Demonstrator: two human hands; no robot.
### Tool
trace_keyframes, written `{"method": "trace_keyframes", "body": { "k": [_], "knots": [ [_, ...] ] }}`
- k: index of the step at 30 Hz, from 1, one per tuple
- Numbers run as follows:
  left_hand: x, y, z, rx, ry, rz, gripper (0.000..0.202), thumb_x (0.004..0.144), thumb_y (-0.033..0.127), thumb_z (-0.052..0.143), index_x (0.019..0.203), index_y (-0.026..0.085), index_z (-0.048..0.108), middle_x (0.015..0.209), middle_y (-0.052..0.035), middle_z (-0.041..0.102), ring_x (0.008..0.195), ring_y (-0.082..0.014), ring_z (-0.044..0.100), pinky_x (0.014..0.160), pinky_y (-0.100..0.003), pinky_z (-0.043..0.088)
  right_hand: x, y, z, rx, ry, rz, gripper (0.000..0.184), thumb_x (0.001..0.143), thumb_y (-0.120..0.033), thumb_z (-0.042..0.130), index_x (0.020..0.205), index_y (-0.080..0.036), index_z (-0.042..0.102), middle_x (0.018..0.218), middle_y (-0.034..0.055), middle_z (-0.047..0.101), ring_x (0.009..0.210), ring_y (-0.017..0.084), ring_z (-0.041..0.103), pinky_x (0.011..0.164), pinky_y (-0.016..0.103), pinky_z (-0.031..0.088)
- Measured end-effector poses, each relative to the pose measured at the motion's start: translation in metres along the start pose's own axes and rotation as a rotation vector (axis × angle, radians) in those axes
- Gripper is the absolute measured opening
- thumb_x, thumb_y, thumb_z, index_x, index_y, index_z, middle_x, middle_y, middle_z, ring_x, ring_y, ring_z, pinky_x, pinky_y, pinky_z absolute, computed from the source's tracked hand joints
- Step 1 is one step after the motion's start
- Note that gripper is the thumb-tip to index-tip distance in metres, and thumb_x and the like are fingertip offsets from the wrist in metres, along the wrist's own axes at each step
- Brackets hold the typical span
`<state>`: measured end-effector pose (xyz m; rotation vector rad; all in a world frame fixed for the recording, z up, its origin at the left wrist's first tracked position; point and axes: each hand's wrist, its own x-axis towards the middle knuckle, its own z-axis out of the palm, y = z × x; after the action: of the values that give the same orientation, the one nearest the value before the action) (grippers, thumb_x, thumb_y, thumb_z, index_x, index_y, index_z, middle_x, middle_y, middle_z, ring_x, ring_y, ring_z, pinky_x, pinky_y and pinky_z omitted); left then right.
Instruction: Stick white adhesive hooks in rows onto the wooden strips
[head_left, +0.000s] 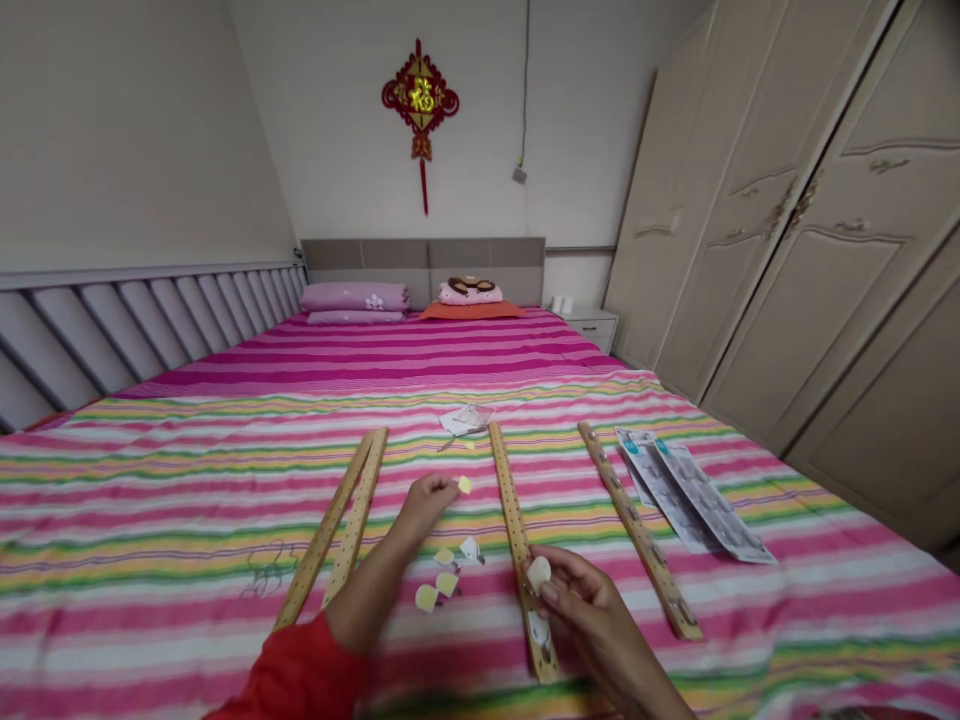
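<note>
My left hand (426, 505) pinches a small pale-yellow square piece (465, 485) above the striped cloth. With thumb and fingers closed, my right hand (581, 598) grips a small rounded whitish adhesive hook (538, 572) at the middle wooden strip (510, 500), which has rows of holes. Whether that hook touches the wood, I cannot tell. Nearer me on the same strip lies another whitish hook (538, 630). Between my hands several small hooks with pale-yellow or white backs (447, 583) lie loose on the cloth.
To the left lie two more wooden strips (322, 545), meeting at the far end. On the right, a strip (637, 530) carries several metal hooks, beside blister packs (697, 495). Torn packaging (466, 418) lies ahead; thin wire pieces (266, 568) lie left. Bed rails (150, 320) flank the bed.
</note>
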<state>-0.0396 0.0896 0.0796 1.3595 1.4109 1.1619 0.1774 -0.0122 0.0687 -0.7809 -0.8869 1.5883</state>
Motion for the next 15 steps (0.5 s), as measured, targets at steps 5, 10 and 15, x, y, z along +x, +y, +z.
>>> {"method": "trace_keyframes", "body": {
  "k": [5,10,15],
  "knots": [
    [0.084,-0.009,0.004,0.148,0.047,0.006,0.019,0.083,0.030,0.056,0.092,0.013,0.060,0.090,-0.0018,0.063,0.075,-0.0146,0.060,0.066,-0.031,0.050,0.022,0.003,-0.015,-0.008,0.023,0.000,0.037,0.060,-0.028,0.079,0.095,-0.022,0.070,0.078,0.0024,0.067,0.065,0.012,0.055,0.057,0.023,0.045],
    [0.148,-0.026,0.012,0.224,0.096,-0.037,0.029,0.084,0.031,0.054,0.108,0.015,0.056,0.109,-0.0060,0.059,0.090,-0.0194,0.060,0.075,-0.038,0.051,0.038,0.008,-0.026,-0.019,0.004,-0.022,0.036,0.062,-0.028,0.078,0.095,-0.020,0.070,0.076,0.0034,0.067,0.058,0.010,0.052,0.055,0.023,0.043],
    [0.186,-0.044,0.017,0.248,0.152,-0.067,0.030,0.084,0.030,0.054,0.110,0.015,0.055,0.111,-0.0062,0.059,0.092,-0.0199,0.060,0.076,-0.038,0.051,0.052,0.019,-0.039,0.027,-0.003,0.011,0.036,0.060,-0.028,0.079,0.094,-0.020,0.071,0.080,0.0055,0.069,0.065,0.014,0.057,0.057,0.024,0.044]
  ]
}}
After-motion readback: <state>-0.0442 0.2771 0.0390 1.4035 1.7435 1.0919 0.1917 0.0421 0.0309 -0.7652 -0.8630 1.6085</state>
